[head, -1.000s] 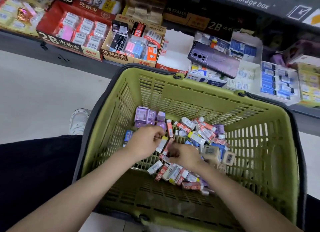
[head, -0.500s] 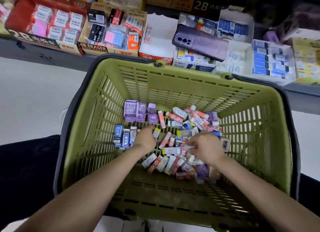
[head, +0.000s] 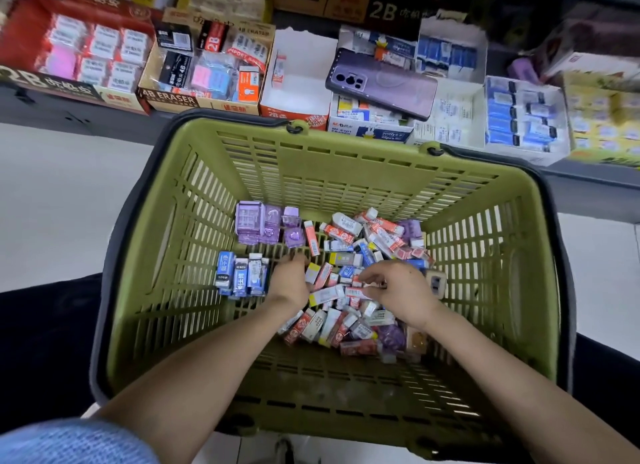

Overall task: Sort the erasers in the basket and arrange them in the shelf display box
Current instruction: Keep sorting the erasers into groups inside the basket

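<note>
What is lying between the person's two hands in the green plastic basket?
Head view: loose small wrapped erasers, pink, white and yellow, fill the gap between the left hand and the right hand.

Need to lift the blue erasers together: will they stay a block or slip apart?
Probably slip apart: the blue erasers are separate sleeved blocks merely side by side. Each looks stiff and small, likely light. The basket's slotted floor may snag them when pushed.

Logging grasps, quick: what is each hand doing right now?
Left hand: fingers curled into the eraser pile, grip hidden; cannot tell.
Right hand: thumb and fingers pinch a white-and-red eraser.
</note>
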`<state>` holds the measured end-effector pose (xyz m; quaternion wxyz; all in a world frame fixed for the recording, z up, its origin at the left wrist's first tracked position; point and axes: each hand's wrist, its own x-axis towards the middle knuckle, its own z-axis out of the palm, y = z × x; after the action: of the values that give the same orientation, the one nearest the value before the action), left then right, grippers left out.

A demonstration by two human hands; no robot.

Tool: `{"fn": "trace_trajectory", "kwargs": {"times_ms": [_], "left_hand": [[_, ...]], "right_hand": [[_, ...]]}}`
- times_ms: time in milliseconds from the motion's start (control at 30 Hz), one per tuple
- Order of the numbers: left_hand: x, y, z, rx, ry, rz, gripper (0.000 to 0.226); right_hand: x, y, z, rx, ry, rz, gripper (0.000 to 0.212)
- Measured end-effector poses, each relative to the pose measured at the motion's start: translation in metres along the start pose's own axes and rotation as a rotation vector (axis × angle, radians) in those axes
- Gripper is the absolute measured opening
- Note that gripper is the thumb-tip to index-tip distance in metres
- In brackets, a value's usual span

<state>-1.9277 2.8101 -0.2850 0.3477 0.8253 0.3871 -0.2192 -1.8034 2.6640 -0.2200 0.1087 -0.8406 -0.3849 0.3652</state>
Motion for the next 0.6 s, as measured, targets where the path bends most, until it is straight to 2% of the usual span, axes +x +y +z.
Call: {"fn": "trace_trajectory", "kwargs": {"times_ms": [167, 333, 433, 533, 600], "left_hand": [[-0.002, 0.005, 0.004, -0.019, -0.010, -0.017, 0.034], [-0.003, 0.004, 0.003, -0.154, -0.003, -0.081, 0.033], [-0.003, 0.003, 0.000, -0.275, -0.022, -0.090, 0.032], [-0.004, 0.004, -0.004, -0.384, -0.071, -0.105, 0.041], [-0.003, 0.004, -0.006, -0.393, -0.061, -0.096, 0.045]], "right_hand": [[0.009, -0.011, 0.020, -0.226, 0.000, -0.100, 0.037], [0.022, -0.021, 0.039, -0.378, -0.149, -0.217, 0.047], [0.022, -0.023, 0.042, -0.406, -0.164, -0.247, 0.038], [0.019, -0.016, 0.035, -0.296, -0.123, -0.233, 0.019], [0.013, -0.006, 0.028, -0.222, -0.142, -0.212, 0.014]]}}
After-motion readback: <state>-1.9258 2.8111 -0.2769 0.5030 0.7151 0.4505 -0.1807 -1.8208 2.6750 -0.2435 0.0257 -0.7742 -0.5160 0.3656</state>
